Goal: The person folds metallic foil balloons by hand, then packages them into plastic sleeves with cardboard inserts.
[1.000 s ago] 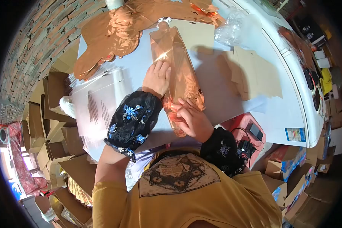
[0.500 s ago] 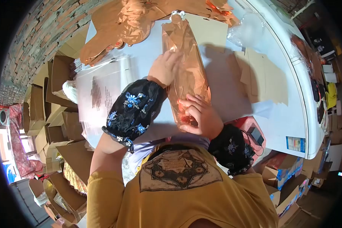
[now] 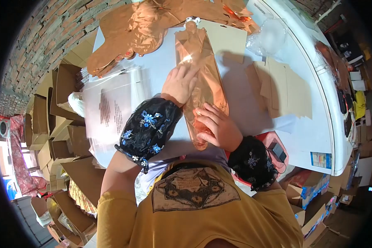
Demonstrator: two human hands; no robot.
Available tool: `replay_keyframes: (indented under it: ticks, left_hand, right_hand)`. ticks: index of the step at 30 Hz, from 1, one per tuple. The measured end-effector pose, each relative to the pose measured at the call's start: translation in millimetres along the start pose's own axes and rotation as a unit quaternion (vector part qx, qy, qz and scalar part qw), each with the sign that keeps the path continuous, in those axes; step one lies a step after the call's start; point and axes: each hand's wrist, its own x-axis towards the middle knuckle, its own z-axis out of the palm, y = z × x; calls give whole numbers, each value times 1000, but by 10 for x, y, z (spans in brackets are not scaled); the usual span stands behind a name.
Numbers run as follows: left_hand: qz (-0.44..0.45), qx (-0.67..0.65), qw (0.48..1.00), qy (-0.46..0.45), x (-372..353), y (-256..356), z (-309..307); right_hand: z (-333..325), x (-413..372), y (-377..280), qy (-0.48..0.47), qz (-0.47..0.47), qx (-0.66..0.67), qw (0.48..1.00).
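Observation:
A long folded copper foil balloon [image 3: 202,78] lies lengthwise on the white table [image 3: 252,107], its far tip on a tan card [image 3: 223,37]. My left hand [image 3: 178,84] lies flat against the balloon's left edge, fingers pointing away from me. My right hand [image 3: 217,126] presses on the balloon's near end with the fingers curled over the foil. Both forearms wear black sleeve covers with blue flowers.
A heap of copper foil balloons [image 3: 144,25] fills the far end of the table. Clear printed bags [image 3: 111,107] lie at the left, tan cards [image 3: 281,87] at the right. A red device with cable [image 3: 273,142] sits near the edge. Cardboard boxes [image 3: 62,124] crowd the floor.
My right hand has slid a little toward the balloon's near end and flattened on it. My left hand has stayed on the left edge.

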Motion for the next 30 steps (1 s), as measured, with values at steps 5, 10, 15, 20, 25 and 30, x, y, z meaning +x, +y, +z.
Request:
replay_keyframes:
  ticks: [5, 10, 15, 20, 25, 30]
  left_hand:
    - [13, 2, 1000, 6, -7, -7, 14]
    - [30, 27, 999, 6, -37, -55, 53]
    - [16, 29, 999, -3, -17, -12, 32]
    - [15, 43, 999, -2, -13, -5, 37]
    - [12, 30, 999, -4, -6, 7, 17]
    - [4, 45, 999, -16, -21, 10, 27]
  right_hand:
    - [-185, 224, 173, 32, -67, -5, 997]
    - [-275, 978, 785, 61, -90, -125, 986]
    - [-63, 1518, 1503, 0, -9, -199, 980]
    - [-30, 1530, 1662, -10, 5, -174, 985]
    - [-155, 1702, 1492, -17, -33, -199, 979]
    - [100, 2142, 1525, -75, -127, -176, 973]
